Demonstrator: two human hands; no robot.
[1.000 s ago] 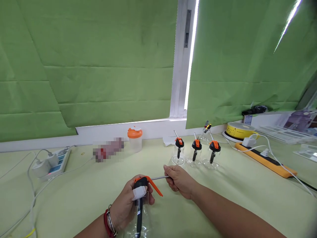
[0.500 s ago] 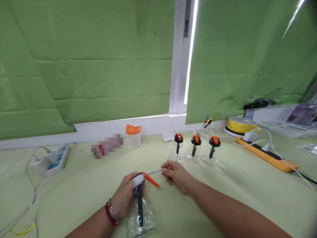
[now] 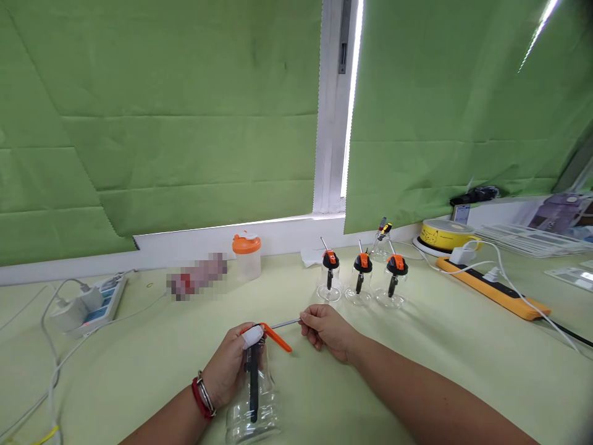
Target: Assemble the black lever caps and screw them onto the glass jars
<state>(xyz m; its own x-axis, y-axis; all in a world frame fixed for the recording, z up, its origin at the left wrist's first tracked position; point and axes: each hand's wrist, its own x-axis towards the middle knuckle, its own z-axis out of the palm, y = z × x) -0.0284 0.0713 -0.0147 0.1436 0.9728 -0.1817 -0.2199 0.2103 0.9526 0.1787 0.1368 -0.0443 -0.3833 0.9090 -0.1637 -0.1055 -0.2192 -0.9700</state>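
My left hand [image 3: 231, 364] is closed around the top of a clear bottle [image 3: 254, 408], which has a black tube inside and an orange lever [image 3: 278, 339] sticking out to the right. A white wrap covers the thumb. From the bottle's top a thin metal rod [image 3: 285, 323] runs to the right. My right hand [image 3: 328, 330] pinches the rod's far end between thumb and fingers. Beyond my right hand stand three clear jars with black and orange tops: a left one [image 3: 329, 278], a middle one [image 3: 361, 281] and a right one [image 3: 393, 281].
A cup with an orange lid [image 3: 247, 247] stands at the back. Power strips lie at the left [image 3: 104, 309] and right [image 3: 495, 287], with white cables. Farther back are a small holder with tools [image 3: 382, 238] and a yellow round case [image 3: 447, 236].
The view has shifted slightly, so most things appear a little farther left. Both hands keep their holds on the bottle and the rod.
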